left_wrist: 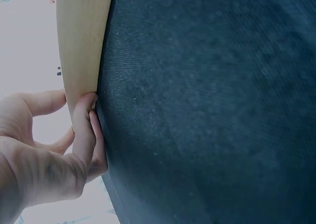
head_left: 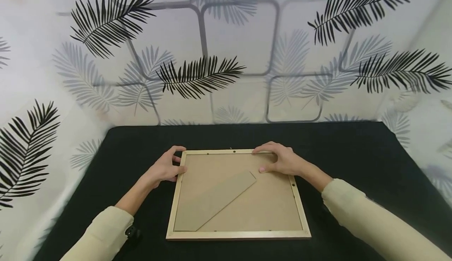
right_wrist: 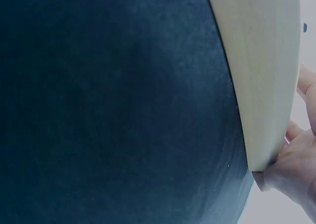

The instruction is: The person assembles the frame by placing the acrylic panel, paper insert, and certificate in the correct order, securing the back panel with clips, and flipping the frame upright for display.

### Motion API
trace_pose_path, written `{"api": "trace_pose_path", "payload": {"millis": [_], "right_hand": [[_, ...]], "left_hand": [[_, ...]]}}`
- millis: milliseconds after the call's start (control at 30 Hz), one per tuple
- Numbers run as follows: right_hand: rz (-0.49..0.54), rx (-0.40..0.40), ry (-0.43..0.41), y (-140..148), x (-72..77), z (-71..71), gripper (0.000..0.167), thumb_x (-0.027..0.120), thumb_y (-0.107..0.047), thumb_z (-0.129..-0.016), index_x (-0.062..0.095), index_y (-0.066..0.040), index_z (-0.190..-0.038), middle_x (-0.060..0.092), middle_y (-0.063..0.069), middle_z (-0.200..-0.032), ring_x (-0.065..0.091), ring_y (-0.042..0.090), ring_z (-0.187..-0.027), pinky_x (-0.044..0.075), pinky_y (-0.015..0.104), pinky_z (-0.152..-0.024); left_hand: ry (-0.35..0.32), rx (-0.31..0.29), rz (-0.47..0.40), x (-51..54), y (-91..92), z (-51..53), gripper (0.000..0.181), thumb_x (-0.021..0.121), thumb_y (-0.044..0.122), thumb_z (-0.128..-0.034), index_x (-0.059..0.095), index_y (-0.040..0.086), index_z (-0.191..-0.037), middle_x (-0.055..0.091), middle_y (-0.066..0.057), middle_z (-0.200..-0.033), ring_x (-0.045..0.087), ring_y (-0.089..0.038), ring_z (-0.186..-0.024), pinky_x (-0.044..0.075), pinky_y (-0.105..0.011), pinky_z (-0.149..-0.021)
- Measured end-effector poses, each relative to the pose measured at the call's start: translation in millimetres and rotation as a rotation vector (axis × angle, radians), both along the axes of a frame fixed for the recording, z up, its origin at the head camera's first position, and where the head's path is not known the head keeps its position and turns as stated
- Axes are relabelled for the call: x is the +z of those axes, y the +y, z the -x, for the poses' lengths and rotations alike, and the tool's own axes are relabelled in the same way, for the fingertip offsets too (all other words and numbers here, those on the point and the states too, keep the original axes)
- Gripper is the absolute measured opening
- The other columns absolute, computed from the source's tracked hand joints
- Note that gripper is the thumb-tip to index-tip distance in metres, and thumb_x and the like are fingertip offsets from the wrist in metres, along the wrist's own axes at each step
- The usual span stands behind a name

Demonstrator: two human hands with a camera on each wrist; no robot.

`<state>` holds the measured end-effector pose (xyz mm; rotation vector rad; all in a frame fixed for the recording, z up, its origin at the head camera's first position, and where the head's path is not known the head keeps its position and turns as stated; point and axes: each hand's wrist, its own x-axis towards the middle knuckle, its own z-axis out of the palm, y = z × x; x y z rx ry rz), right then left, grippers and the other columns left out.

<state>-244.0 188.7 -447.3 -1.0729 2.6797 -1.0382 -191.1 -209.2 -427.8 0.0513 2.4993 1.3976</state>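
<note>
A pale wooden picture frame (head_left: pixel 238 235) lies back side up on the black cloth. Its brown backing board (head_left: pixel 279 206) carries a slanted stand flap (head_left: pixel 219 202), folded flat. At the upper left corner my left hand (head_left: pixel 166 167) grips the side rail, thumb on top. In the left wrist view, that hand's fingers press against the outer side of the frame (left_wrist: pixel 84 36), low near the cloth. My right hand (head_left: pixel 284 159) holds the upper right corner, fingers over the far rail and thumb on the backing board. The right wrist view shows the frame's side (right_wrist: pixel 261 76) beside that hand (right_wrist: pixel 296 169).
Black cloth (head_left: pixel 356 167) covers the table around the frame. Behind and at the sides hangs a pale curtain or wall covering (head_left: pixel 240 37) with feather-like leaf prints. Small dark fixings (head_left: pixel 234 151) dot the frame's rails.
</note>
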Motion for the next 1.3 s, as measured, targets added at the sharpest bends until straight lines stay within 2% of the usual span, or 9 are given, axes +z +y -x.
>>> {"api": "trace_pose_path", "payload": {"millis": [333, 567, 800, 1033, 1200, 1300], "right_hand": [[0.019, 0.012, 0.000, 2, -3.4, 1.9, 0.053, 0.087, -0.031, -0.082, 0.070, -0.018, -0.130, 0.063, 0.000, -0.126, 0.055, 0.024, -0.116, 0.038, 0.054, -0.089], [-0.032, 0.029, -0.007, 2, 0.0, 0.2, 0.051, 0.086, -0.032, -0.084, 0.071, -0.018, -0.130, 0.059, 0.007, -0.131, 0.054, 0.030, -0.121, 0.034, 0.058, -0.086], [-0.102, 0.039, -0.014, 2, 2.6, 1.2, 0.053, 0.083, -0.032, -0.087, 0.068, -0.016, -0.135, 0.055, 0.018, -0.138, 0.052, 0.040, -0.124, 0.040, 0.065, -0.094], [-0.149, 0.049, 0.010, 5, 5.2, 2.4, 0.055, 0.081, -0.036, -0.088, 0.066, -0.017, -0.138, 0.054, 0.020, -0.139, 0.053, 0.041, -0.124, 0.041, 0.067, -0.094], [-0.152, 0.095, 0.003, 9, 5.9, 4.7, 0.057, 0.078, -0.036, -0.092, 0.062, -0.015, -0.142, 0.050, 0.023, -0.144, 0.046, 0.044, -0.131, 0.037, 0.070, -0.097], [-0.151, 0.143, -0.015, 14, 3.1, 2.7, 0.060, 0.076, -0.038, -0.093, 0.058, -0.016, -0.146, 0.045, 0.022, -0.149, 0.040, 0.045, -0.135, 0.034, 0.072, -0.098]], "left_hand": [[0.007, 0.010, 0.017, 0.3, 4.0, 2.9, 0.062, 0.064, -0.002, -0.0935, 0.036, 0.001, -0.149, 0.050, -0.029, -0.122, 0.069, -0.032, -0.086, 0.061, -0.045, -0.066], [0.013, 0.008, 0.021, 1.5, 3.7, 1.5, 0.063, 0.065, -0.003, -0.0928, 0.036, 0.000, -0.149, 0.051, -0.029, -0.120, 0.069, -0.032, -0.085, 0.061, -0.044, -0.065], [0.007, 0.017, 0.028, 1.1, 3.0, 2.6, 0.063, 0.064, -0.002, -0.0931, 0.037, 0.001, -0.149, 0.051, -0.028, -0.121, 0.069, -0.031, -0.086, 0.061, -0.044, -0.065], [0.005, 0.014, 0.028, 1.6, 4.1, 3.0, 0.061, 0.064, -0.002, -0.0932, 0.037, 0.001, -0.148, 0.051, -0.029, -0.121, 0.068, -0.032, -0.086, 0.061, -0.045, -0.066], [0.007, 0.006, 0.023, 3.1, 3.8, 3.2, 0.061, 0.064, -0.002, -0.0938, 0.036, 0.000, -0.149, 0.050, -0.030, -0.123, 0.068, -0.032, -0.087, 0.061, -0.046, -0.067], [-0.006, 0.010, 0.026, 0.5, 4.2, 1.0, 0.062, 0.064, -0.001, -0.0944, 0.036, 0.001, -0.149, 0.049, -0.030, -0.124, 0.068, -0.033, -0.089, 0.061, -0.046, -0.069]]}}
